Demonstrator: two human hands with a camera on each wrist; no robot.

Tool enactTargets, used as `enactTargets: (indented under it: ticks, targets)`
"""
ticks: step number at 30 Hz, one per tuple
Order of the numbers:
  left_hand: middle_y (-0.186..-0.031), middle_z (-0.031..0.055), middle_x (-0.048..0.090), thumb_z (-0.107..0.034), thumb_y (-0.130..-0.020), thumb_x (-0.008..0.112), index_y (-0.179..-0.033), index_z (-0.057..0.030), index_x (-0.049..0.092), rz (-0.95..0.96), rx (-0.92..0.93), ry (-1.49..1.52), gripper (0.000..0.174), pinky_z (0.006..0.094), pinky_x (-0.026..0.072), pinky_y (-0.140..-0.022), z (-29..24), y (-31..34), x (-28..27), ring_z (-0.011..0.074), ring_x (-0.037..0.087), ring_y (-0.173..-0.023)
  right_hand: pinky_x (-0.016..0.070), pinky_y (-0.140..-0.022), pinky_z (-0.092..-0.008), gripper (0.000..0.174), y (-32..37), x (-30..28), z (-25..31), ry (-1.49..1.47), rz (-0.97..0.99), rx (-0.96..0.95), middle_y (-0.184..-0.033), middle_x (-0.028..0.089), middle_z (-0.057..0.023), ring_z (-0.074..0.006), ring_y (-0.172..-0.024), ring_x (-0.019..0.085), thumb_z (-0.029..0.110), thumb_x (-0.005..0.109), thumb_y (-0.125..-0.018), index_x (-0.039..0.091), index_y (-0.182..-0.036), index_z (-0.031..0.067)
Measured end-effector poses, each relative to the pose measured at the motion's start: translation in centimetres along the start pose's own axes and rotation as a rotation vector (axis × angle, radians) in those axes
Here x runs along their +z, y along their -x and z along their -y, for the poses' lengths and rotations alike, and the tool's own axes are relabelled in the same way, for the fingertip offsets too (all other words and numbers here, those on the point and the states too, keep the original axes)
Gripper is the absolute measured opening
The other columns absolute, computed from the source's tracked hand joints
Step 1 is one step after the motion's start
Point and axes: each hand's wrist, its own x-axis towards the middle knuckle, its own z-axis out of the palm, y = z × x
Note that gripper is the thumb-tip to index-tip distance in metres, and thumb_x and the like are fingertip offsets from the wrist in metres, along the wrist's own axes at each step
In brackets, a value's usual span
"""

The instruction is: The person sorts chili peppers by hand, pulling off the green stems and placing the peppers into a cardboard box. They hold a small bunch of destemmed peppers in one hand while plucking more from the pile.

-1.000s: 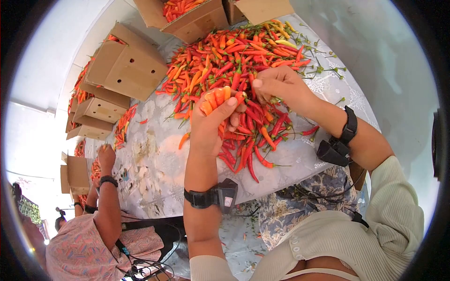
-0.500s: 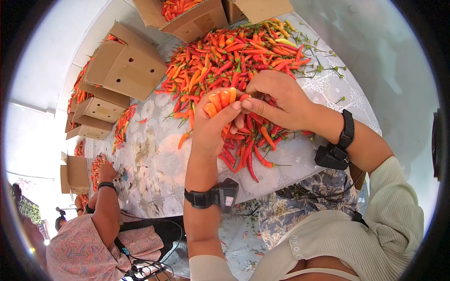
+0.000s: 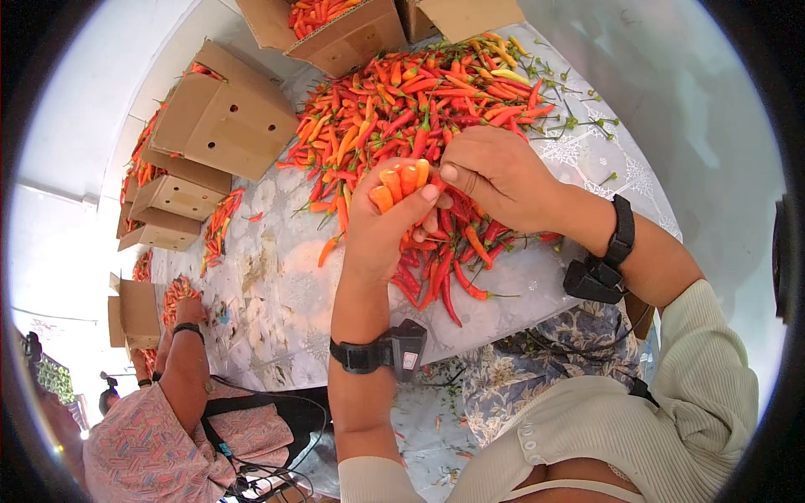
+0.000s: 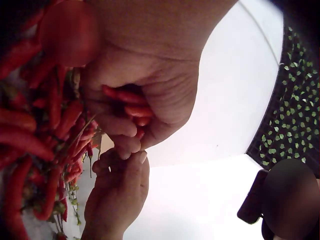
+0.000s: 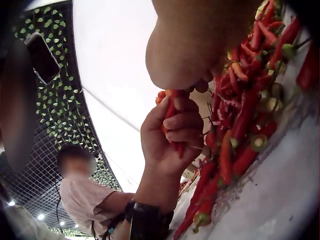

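In the head view my left hand [image 3: 377, 222] grips several orange and red chilies [image 3: 408, 178], their stemless ends up between thumb and fingers. My right hand [image 3: 507, 180] is close against its fingertips, thumb and forefinger bent together at the end of a red chili. Whether the right fingers pinch a stem is hidden. The left wrist view shows chilies [image 4: 136, 111] inside the curled left hand [image 4: 145, 95]; the right wrist view shows red chilies [image 5: 172, 117] sticking out of that fist. Behind and below both hands lies a large chili pile [image 3: 377, 109].
Cardboard boxes [image 3: 226, 113] of chilies stand at the left and the back of the patterned table [image 3: 293, 293]. Loose green stems [image 3: 579, 123] lie at the right edge. At the lower left another person [image 3: 159, 444] reaches to a smaller pile [image 3: 178, 293].
My right hand has come from the pile to the left hand's fingertips, then drawn slightly apart from the left thumb. The left hand has shifted slightly right. The other person's arm has moved.
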Motion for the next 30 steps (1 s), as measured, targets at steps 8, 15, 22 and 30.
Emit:
enactTargets:
  ticks: [8, 15, 22, 30]
  targets:
    - [-0.077, 0.0098, 0.063, -0.006, -0.080, 0.064, -0.101, -0.0028, 0.057, 0.013, -0.002, -0.035, 0.023, 0.0186, 0.0383, -0.043, 0.4, 0.0, -0.1, 0.0087, 0.053, -0.053, 0.0410, -0.061, -0.0437, 0.022, 0.0, -0.2, 0.0, -0.045, 0.069, 0.071, -0.068, 0.051, -0.0171, -0.0368, -0.068, 0.053, 0.018, 0.045, -0.089, 0.049, -0.077, 0.0008]
    - [-0.076, 0.0083, 0.063, -0.006, -0.080, 0.064, -0.100, -0.0016, 0.058, 0.003, -0.005, -0.029, 0.021, 0.0179, 0.0388, -0.044, 0.2, 0.0, -0.1, 0.0079, 0.053, -0.053, 0.0413, -0.059, -0.0420, 0.022, 0.1, -0.2, 0.0, -0.112, 0.086, 0.180, -0.070, 0.053, -0.0181, -0.0362, -0.068, 0.054, 0.019, 0.046, -0.089, 0.051, -0.079, 0.0003]
    - [-0.075, 0.0073, 0.064, -0.006, -0.081, 0.063, -0.097, -0.0014, 0.058, -0.014, -0.009, 0.011, 0.017, 0.0178, 0.0400, -0.045, 0.0, -0.2, -0.3, 0.0072, 0.054, -0.054, 0.0439, -0.061, -0.0368, 0.018, 0.1, 0.0, 0.6, -0.302, -0.001, 0.266, -0.074, 0.056, -0.0138, -0.0310, -0.069, 0.057, 0.018, 0.048, -0.090, 0.054, -0.085, 0.0024]
    - [-0.076, 0.0075, 0.063, -0.007, -0.079, 0.066, -0.098, -0.0014, 0.058, -0.050, -0.029, -0.031, 0.021, 0.0184, 0.0387, -0.043, 0.0, -0.1, -0.3, 0.0083, 0.054, -0.054, 0.0445, -0.063, -0.0350, 0.010, -0.1, -0.3, 0.4, -0.102, -0.021, 0.122, -0.077, 0.056, -0.0118, -0.0291, -0.072, 0.056, 0.012, 0.056, -0.085, 0.054, -0.087, 0.0028]
